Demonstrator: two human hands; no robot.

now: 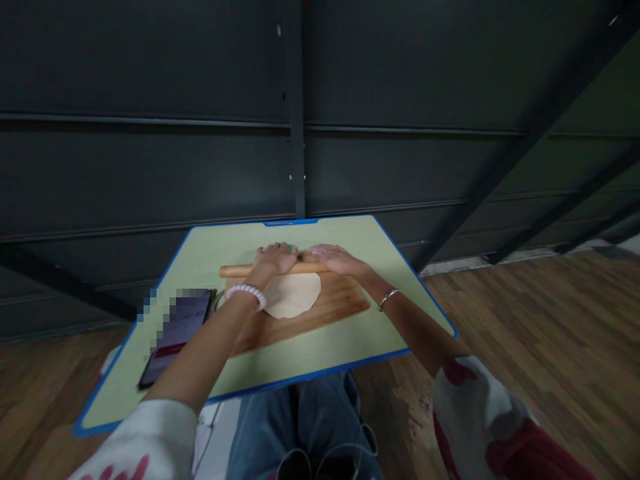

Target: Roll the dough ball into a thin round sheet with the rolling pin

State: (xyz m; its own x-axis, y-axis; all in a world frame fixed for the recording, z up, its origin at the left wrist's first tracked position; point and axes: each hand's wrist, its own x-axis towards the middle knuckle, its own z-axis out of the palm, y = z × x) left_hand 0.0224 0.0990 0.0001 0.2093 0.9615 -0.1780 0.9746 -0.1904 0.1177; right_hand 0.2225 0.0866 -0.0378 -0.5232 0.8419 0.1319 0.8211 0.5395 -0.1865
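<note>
White-and-red sleeves (485, 407) up front, and out over the pale desk (320, 357), look: left hand (277, 258) and right hand (339, 258) both lie across the rolling pin (307, 267), fingers extended, each grip unclenched. Right against the pin's near side, 1 pale dough round (293, 295) sits flat on the wooden board (333, 303). Meanwhile, 1 phone (177, 337) lies to the board's left.

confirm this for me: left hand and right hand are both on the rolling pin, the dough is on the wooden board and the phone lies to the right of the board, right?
The phone lies to the left of the wooden board, not the right, as the head view shows. The rest stands.
</note>
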